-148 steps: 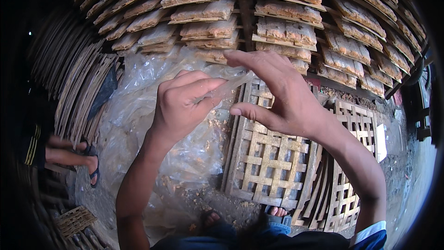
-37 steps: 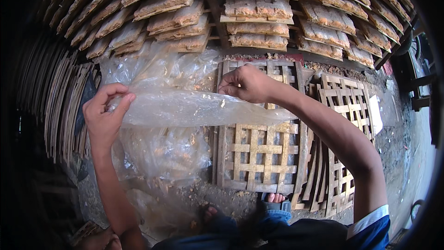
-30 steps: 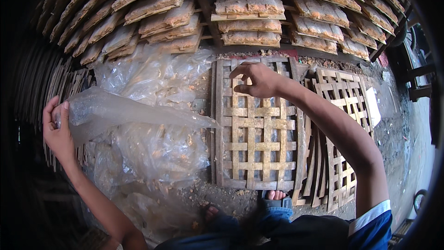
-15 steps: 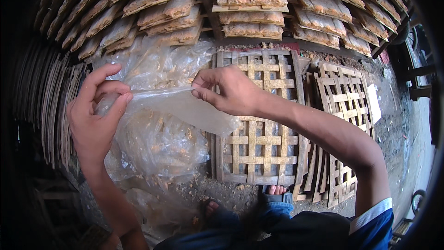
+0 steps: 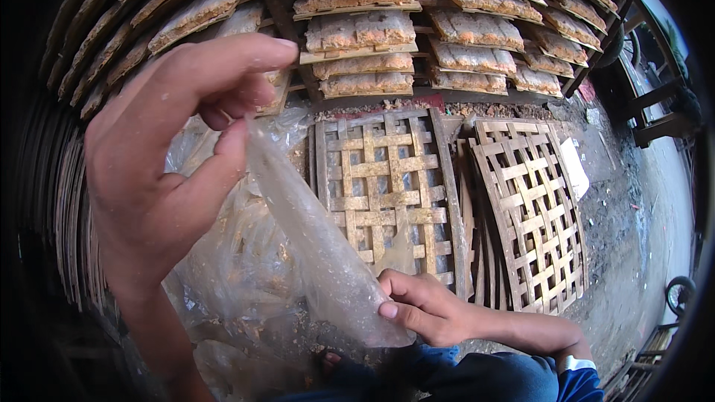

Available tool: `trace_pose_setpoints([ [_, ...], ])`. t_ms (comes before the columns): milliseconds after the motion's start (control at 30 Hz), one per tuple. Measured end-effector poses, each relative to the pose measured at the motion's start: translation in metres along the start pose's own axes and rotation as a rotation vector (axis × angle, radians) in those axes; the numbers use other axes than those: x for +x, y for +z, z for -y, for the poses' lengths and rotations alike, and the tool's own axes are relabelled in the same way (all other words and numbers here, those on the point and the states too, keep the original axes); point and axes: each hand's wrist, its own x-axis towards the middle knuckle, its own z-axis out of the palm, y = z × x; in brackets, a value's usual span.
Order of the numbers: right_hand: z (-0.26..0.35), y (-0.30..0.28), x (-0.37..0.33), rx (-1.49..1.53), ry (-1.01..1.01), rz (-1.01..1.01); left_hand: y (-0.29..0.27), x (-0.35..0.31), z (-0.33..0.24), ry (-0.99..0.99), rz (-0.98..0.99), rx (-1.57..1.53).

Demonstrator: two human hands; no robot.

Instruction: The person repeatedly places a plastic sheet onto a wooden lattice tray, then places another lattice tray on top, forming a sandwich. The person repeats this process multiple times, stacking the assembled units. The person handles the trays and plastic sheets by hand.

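Note:
A cloudy, crumb-specked plastic sheet point(image 5: 316, 253) hangs stretched slantwise between my two hands. My left hand point(image 5: 175, 141), raised close to the head camera, pinches its upper corner between thumb and fingers. Lower and to the right, my right hand point(image 5: 424, 309) grips the sheet's other end, with the thumb on top. Below and behind the sheet lies a heap of crumpled clear plastic sheets point(image 5: 231, 260) dotted with orange-brown crumbs. Just beyond my right hand a woven bamboo tray point(image 5: 387, 197) lies on the ground, partly covered by that hand and the plastic.
Racks along the far side bear slabs of orange-grey crumbly matter point(image 5: 361, 30) on slats. More woven trays point(image 5: 532, 216) lean in a stack at the right. Thin upright boards point(image 5: 74, 216) line the left. A white sheet point(image 5: 574, 169) lies on the grey floor point(image 5: 633, 253).
My left hand has risen nearer the camera. My right hand has moved down toward my knees, so the plastic sheet now runs slantwise instead of level. The whole view has shifted.

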Motion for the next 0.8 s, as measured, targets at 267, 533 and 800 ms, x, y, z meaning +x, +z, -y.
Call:
trace_pose_setpoints([
  [267,-0.098,-0.034,-0.003,0.604,0.287,-0.661,0.196,0.049,0.074,0.112,-0.026,-0.024],
  [533,-0.173,-0.063,-0.013,0.485,0.584,-0.827,0.250,-0.141,0.121,-0.820,0.132,0.001],
  [800,-0.230,-0.069,-0.017,0.360,0.586,-0.732,0.267,-0.249,0.111,-1.739,0.365,-0.778],
])
